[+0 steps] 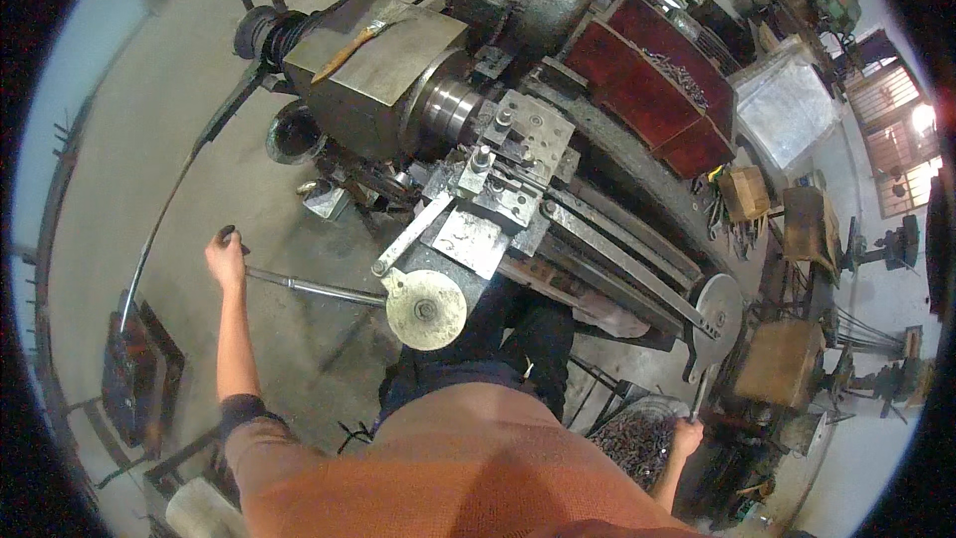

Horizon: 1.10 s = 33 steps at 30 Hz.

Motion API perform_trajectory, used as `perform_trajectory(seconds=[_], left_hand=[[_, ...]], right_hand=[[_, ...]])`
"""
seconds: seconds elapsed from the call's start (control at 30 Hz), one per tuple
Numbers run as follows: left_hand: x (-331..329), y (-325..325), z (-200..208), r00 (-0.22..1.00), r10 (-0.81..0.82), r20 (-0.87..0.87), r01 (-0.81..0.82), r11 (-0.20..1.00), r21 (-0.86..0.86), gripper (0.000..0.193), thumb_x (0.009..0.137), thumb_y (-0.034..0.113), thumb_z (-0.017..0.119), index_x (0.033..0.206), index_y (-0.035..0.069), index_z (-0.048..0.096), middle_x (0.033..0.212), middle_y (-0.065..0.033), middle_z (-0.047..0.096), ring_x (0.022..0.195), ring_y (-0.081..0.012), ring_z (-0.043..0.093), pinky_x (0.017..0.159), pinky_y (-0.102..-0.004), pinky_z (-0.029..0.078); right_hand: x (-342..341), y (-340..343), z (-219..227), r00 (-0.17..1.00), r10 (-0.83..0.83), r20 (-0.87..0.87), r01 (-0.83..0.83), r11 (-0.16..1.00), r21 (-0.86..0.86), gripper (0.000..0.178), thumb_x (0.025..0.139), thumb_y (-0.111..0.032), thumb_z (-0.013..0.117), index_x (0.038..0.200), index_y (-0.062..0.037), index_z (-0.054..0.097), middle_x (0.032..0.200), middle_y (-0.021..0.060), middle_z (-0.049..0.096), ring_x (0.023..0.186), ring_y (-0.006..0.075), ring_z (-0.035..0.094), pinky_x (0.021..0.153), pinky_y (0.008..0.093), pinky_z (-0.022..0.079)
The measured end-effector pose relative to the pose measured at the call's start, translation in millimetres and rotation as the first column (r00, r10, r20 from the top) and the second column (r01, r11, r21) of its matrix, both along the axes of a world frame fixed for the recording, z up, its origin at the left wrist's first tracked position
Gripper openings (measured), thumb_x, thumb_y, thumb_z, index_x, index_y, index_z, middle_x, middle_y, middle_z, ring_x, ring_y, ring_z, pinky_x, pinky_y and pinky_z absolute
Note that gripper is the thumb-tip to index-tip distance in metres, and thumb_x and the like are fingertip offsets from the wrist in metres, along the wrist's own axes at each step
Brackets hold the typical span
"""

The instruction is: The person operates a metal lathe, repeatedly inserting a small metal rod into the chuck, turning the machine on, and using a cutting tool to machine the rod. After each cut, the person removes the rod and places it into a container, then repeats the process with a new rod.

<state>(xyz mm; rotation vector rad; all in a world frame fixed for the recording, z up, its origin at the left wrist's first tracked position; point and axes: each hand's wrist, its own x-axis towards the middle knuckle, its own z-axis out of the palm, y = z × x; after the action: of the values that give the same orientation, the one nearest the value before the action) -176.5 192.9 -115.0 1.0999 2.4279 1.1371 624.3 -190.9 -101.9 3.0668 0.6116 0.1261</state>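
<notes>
My left hand (226, 261) is closed around the dark knob at the end of a long metal lever (319, 287). The lever runs to a round brass-coloured disc (426, 311) at the front of a lathe-like machine. Low on the right, my right hand (685, 435) grips a rod-like handle (703, 391) hanging below a grey disc (719, 311). Between the two hands lies the machine's slide with a bolted tool block (490, 189). A shiny round spindle (453, 110) faces that block from the grey headstock (349, 55).
A wooden-handled brush (349, 50) lies on the headstock. Behind the bed are a motor (518, 0) and a dark red tray (647, 90) holding small metal parts. A heap of small dark pieces (632, 446) sits beside my right forearm. A pedal-like plate (139, 379) stands at left.
</notes>
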Motion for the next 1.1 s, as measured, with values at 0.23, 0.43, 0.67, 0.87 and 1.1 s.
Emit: perform_trajectory(seconds=[0.23, 0.43, 0.67, 0.87, 1.1], left_hand=[[-9, -10, -11, 0.986, 0.014, 0.166, -0.053, 0.971, 0.234, 0.032, 0.08, 0.019, 0.057, 0.102, -0.004, 0.058, 0.068, -0.0114, 0.063, 0.059, -0.0158, 0.06, 0.061, -0.0258, 0.045], [-23, -28, -77, 0.678, 0.084, 0.73, -0.344, 0.915, 0.213, 0.022, 0.078, 0.011, 0.054, 0.087, -0.009, 0.055, 0.078, -0.0162, 0.061, 0.056, -0.0235, 0.06, 0.05, -0.0319, 0.048], [77, 67, -20, 0.79, -0.075, 0.608, -0.102, 0.963, 0.251, 0.017, 0.072, 0.001, 0.042, 0.074, -0.014, 0.05, 0.067, -0.0213, 0.059, 0.051, -0.0278, 0.06, 0.047, -0.0335, 0.049], [129, 124, 7, 0.737, -0.191, 0.649, 0.048, 0.972, 0.232, 0.016, 0.072, 0.001, 0.045, 0.075, -0.013, 0.053, 0.066, -0.0198, 0.061, 0.048, -0.0246, 0.06, 0.045, -0.0311, 0.049], [112, 135, -24, 0.71, -0.246, 0.66, 0.065, 0.956, 0.285, 0.016, 0.073, 0.002, 0.045, 0.074, -0.012, 0.052, 0.064, -0.0184, 0.06, 0.047, -0.0238, 0.059, 0.043, -0.0314, 0.048]], right_hand=[[4, 11, 6, 0.995, -0.034, 0.09, 0.033, 0.999, 0.012, 0.035, 0.066, -0.029, 0.061, 0.089, -0.0027, 0.061, 0.086, 0.0198, 0.062, 0.081, 0.0373, 0.059, 0.069, 0.0454, 0.047], [88, -2, -1, 0.976, 0.112, 0.186, -0.087, 0.987, -0.138, 0.034, 0.07, -0.037, 0.054, 0.085, -0.0068, 0.06, 0.078, 0.0173, 0.061, 0.075, 0.0376, 0.059, 0.065, 0.0477, 0.046], [151, -7, -18, 0.969, 0.246, 0.004, -0.244, 0.962, -0.121, 0.035, 0.068, -0.031, 0.052, 0.078, 0.0022, 0.057, 0.08, 0.0219, 0.061, 0.077, 0.0408, 0.059, 0.07, 0.047, 0.047], [107, -17, -26, 0.989, 0.045, 0.138, -0.043, 0.999, -0.021, 0.035, 0.068, -0.033, 0.056, 0.077, 0.0007, 0.059, 0.082, 0.0238, 0.062, 0.079, 0.0403, 0.06, 0.072, 0.0479, 0.047], [17, 15, 14, 0.985, -0.168, -0.042, 0.165, 0.985, -0.055, 0.038, 0.067, -0.03, 0.056, 0.085, 0.0036, 0.06, 0.09, 0.0249, 0.061, 0.089, 0.0397, 0.058, 0.078, 0.0458, 0.046]])
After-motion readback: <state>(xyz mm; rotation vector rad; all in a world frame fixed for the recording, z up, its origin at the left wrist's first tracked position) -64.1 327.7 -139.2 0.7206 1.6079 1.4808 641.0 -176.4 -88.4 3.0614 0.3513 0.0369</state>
